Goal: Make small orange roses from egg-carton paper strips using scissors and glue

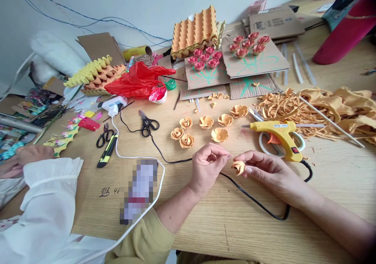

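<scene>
Between the fingertips of my right hand (pixel 266 172) is a small orange flower (pixel 238 167), its cupped petals apparently cut from egg-carton pulp. My left hand (pixel 209 166) pinches thumb and forefinger together just left of that flower; whatever sits in the pinch is too small to make out. Beyond my hands several finished-looking orange flowers lie on the table, among them an open one (pixel 219 135) and a tightly rolled one (pixel 187 140). A yellow hot glue gun (pixel 276 132) rests on its side behind my right hand, over white-handled scissors (pixel 261 142).
Orange pulp scraps (pixel 282 105) heap at right. Pink flowers (pixel 248 44) stand on cardboard (pixel 255 62) at the back, beside stacked egg trays (pixel 194 31). Black scissors (pixel 149 125), a utility knife (pixel 107 150) and cables lie left. A co-worker's white sleeve (pixel 53 193) reaches in at far left.
</scene>
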### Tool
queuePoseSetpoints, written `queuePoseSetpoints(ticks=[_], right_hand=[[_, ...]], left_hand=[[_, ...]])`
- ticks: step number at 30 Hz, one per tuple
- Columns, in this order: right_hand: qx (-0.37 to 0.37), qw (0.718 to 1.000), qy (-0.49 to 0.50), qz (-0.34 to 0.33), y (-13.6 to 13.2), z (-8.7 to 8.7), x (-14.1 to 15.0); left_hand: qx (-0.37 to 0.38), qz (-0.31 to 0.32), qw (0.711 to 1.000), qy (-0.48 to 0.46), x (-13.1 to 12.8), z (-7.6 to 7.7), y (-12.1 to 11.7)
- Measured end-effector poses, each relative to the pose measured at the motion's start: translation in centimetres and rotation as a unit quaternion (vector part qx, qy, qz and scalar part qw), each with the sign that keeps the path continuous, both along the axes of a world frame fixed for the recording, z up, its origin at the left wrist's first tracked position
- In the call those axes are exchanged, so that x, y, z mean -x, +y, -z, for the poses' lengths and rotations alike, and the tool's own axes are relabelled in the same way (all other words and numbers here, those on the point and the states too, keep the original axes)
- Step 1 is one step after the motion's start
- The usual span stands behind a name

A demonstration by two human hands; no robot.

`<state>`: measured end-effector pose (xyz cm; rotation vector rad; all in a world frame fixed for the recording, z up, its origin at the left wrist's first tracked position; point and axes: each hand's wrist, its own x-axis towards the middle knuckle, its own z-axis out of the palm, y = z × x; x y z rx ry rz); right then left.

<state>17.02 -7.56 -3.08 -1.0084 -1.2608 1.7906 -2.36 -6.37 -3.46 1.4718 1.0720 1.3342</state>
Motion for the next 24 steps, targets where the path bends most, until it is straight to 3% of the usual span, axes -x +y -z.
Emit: queuePoseSetpoints(ticks=[11,24], right_hand=[[-0.011,1.000,-0.003,0.016,0.06,-0.30,-0.13],[-0.012,1.000,0.008,0.011,0.00,-0.02,-0.31]], left_hand=[[0.082,-0.006,0.997,0.017,-0.05,-0.59,-0.04],[0.113,-0.011,0.993,0.036,-0.15,-0.19,-0.10]])
